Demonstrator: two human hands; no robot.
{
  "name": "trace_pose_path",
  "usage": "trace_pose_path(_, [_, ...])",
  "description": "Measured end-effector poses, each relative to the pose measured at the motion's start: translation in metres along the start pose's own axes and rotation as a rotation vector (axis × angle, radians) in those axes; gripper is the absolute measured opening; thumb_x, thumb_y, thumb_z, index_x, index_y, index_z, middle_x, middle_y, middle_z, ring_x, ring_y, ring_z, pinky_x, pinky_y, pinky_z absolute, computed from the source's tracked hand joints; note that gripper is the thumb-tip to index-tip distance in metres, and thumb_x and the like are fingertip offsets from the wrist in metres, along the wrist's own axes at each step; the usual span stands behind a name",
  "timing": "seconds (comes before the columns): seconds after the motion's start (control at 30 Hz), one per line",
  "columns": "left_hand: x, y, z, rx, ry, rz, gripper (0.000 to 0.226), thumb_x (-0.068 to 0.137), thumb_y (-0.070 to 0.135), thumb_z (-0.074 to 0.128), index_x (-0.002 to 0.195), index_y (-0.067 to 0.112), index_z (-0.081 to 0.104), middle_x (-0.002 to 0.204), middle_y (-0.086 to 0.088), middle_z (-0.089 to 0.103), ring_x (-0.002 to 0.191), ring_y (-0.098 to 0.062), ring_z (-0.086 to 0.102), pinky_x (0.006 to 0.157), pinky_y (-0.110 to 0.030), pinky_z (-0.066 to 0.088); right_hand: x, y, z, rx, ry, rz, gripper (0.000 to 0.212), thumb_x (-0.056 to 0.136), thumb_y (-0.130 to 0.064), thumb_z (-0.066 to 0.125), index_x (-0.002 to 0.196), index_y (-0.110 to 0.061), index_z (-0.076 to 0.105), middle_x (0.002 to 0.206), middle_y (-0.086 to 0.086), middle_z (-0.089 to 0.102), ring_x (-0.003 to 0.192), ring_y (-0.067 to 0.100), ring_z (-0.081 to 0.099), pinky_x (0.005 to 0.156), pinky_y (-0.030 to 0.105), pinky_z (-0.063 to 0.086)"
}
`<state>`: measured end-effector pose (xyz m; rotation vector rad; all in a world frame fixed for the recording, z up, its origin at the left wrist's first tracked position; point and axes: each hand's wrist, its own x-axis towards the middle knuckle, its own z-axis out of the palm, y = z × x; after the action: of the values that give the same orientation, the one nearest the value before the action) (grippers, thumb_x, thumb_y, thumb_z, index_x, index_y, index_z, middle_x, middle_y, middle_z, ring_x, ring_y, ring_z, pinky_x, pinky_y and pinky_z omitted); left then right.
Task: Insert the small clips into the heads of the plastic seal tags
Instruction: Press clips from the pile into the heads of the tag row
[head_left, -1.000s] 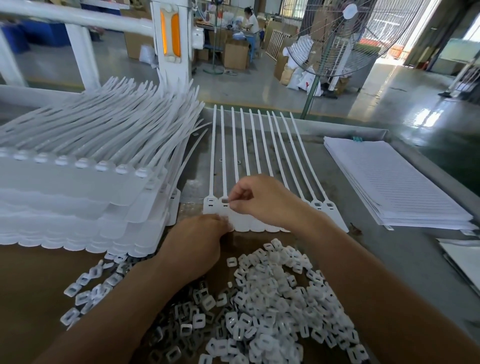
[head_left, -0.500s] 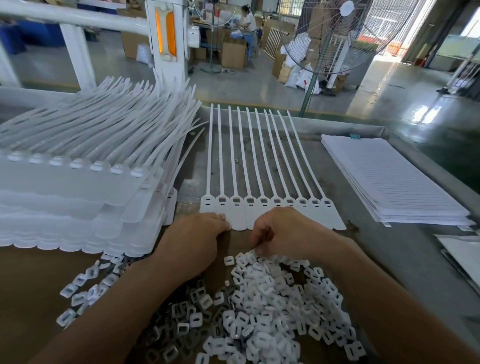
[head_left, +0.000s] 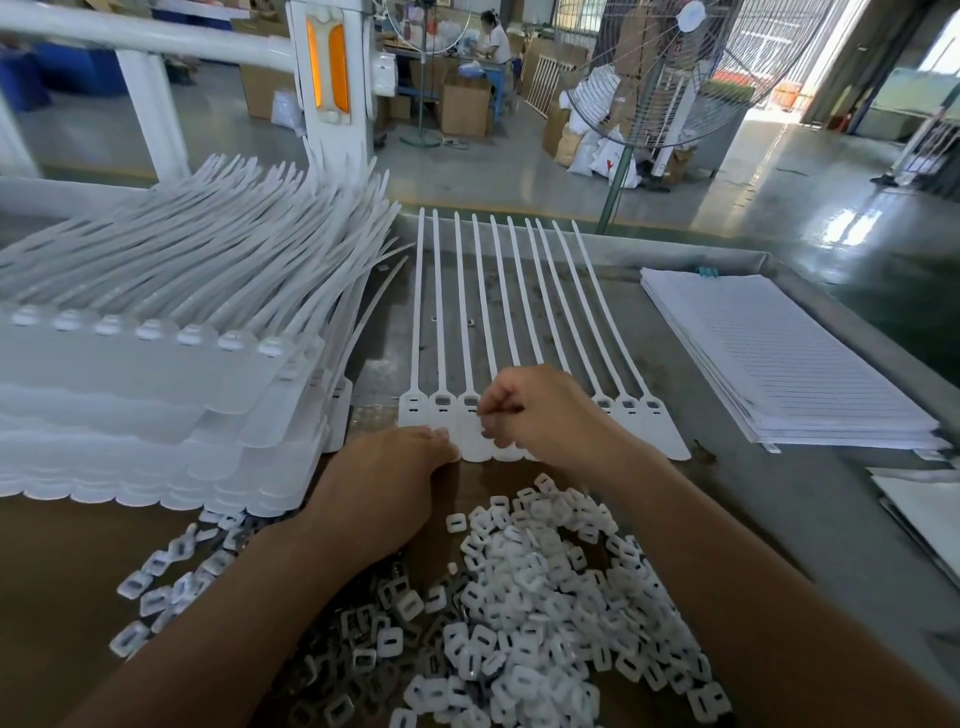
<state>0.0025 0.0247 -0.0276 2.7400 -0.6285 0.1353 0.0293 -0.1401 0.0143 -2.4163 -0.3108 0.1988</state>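
Clips (head_left: 545, 597) lie heaped on the brown board (head_left: 62, 571) nearest me, white ones mixed with darker ones. Just beyond the heap, the strip of ten seal tags (head_left: 472, 444) lies flat, heads toward me and tails fanning away. It sits between a stack of tag strips (head_left: 156, 395) and a pile of lined sheets (head_left: 779, 364).

My right hand (head_left: 540, 410) is at about the fourth head, fingers curled into a pinch on what I take to be one small clip, though the clip itself is hidden. My left hand (head_left: 384, 467) presses its fingertips on the strip's near edge and grips nothing.

The risks, as I judge them:
- A clip pushed in tilted would jam or pop back out.
- If the left hand eases off, the strip slides.
- My right forearm, beside the heap, could sweep clips away.
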Motion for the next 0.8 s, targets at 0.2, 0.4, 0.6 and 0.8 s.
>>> trace_pose_path(0.2, [0.0, 0.001, -0.001, 0.013, -0.006, 0.024, 0.046, 0.089, 0.011, 0.041, 0.127, 0.033, 0.05, 0.14, 0.013, 0.043, 0.126, -0.004, 0.04, 0.104, -0.023, 0.029, 0.036, -0.003, 0.017, -0.01, 0.102, -0.005, 0.011, 0.087, -0.011, 0.059, 0.092, -0.012, 0.069, 0.084, -0.009, 0.062, 0.069, -0.003, 0.05, 0.064, 0.013, 0.04])
trace_pose_path(0.4, [0.001, 0.003, -0.001, 0.029, -0.019, 0.019, 0.047, 0.089, 0.011, 0.04, 0.13, 0.034, 0.047, 0.141, 0.012, 0.04, 0.127, -0.005, 0.038, 0.103, -0.023, 0.03, 0.056, -0.007, 0.028, -0.064, 0.048, 0.091, 0.016, 0.088, -0.012, 0.057, 0.096, -0.013, 0.071, 0.109, 0.001, 0.067, 0.093, 0.013, 0.058, 0.077, 0.024, 0.042])
trace_pose_path(0.6, [0.0, 0.002, -0.001, 0.032, -0.031, 0.02, 0.05, 0.088, 0.01, 0.04, 0.131, 0.033, 0.045, 0.142, 0.012, 0.039, 0.128, -0.006, 0.037, 0.104, -0.024, 0.029, 0.054, -0.008, 0.032, -0.109, 0.1, 0.068, 0.018, 0.086, -0.007, 0.055, 0.082, -0.018, 0.07, 0.105, -0.002, 0.067, 0.098, 0.016, 0.058, 0.073, 0.026, 0.041])
trace_pose_path(0.8, [-0.001, 0.002, -0.002, 0.03, -0.052, 0.014, 0.052, 0.088, 0.009, 0.04, 0.133, 0.034, 0.042, 0.144, 0.013, 0.035, 0.131, -0.005, 0.033, 0.107, -0.024, 0.026, 0.056, -0.004, 0.036, -0.094, 0.157, 0.077, 0.013, 0.084, -0.01, 0.06, 0.08, -0.022, 0.065, 0.101, -0.002, 0.065, 0.095, 0.016, 0.056, 0.074, 0.03, 0.045])
